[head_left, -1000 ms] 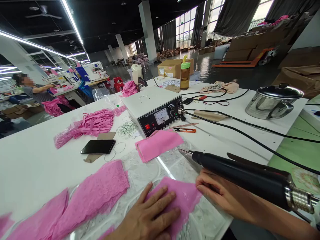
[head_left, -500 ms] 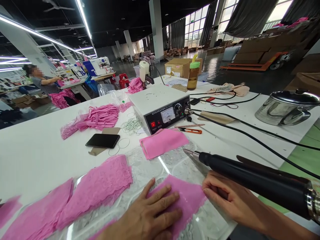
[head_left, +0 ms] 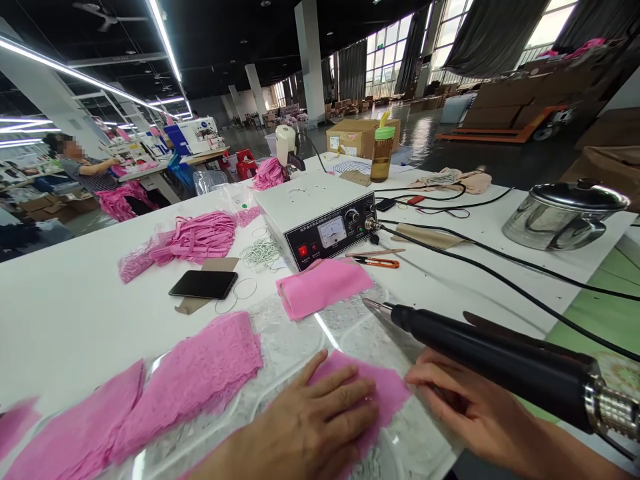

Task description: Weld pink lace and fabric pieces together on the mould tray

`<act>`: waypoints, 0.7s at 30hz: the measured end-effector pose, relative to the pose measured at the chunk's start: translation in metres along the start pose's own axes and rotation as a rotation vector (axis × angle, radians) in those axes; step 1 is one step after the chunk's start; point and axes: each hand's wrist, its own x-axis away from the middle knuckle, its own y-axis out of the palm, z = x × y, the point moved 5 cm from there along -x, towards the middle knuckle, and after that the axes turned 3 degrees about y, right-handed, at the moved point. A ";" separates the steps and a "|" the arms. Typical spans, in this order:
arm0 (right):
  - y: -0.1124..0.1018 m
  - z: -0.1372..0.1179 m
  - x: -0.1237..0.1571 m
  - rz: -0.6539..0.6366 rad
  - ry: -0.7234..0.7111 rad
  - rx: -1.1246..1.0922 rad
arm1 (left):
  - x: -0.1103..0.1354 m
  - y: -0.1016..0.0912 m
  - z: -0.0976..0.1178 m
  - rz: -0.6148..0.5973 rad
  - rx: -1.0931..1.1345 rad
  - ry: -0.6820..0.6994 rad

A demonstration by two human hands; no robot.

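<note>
Ceiling (head_left: 220, 33): black, across the top
Lights (head_left: 165, 39): long white tubes, lit, upper left
Pillar (head_left: 311, 67): pale, upper middle
Windows (head_left: 393, 57): tall, bright, gridded, upper right
Curtains (head_left: 480, 47): dark grey, beside the windows
Floor (head_left: 417, 132): dark, glossy, upper right
Table (head_left: 75, 307): white, middle and lower frame

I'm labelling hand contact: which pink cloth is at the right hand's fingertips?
The pink cloth under the left hand; the other pink pieces lie farther from the right hand.

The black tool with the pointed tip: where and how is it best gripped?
Likely the thick black barrel, from above: its upper side is uncovered; the metal tip is slim and pointed, and the right hand shows just below.
</note>
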 end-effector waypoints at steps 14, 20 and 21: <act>0.004 -0.004 0.018 -0.010 -0.169 0.114 | -0.012 0.000 0.001 -0.075 -0.056 0.050; 0.004 0.030 0.025 0.150 0.245 -0.228 | -0.010 0.004 0.000 -0.061 -0.090 0.063; 0.001 0.035 0.025 0.217 0.309 -0.270 | -0.010 0.005 -0.001 -0.064 -0.103 0.066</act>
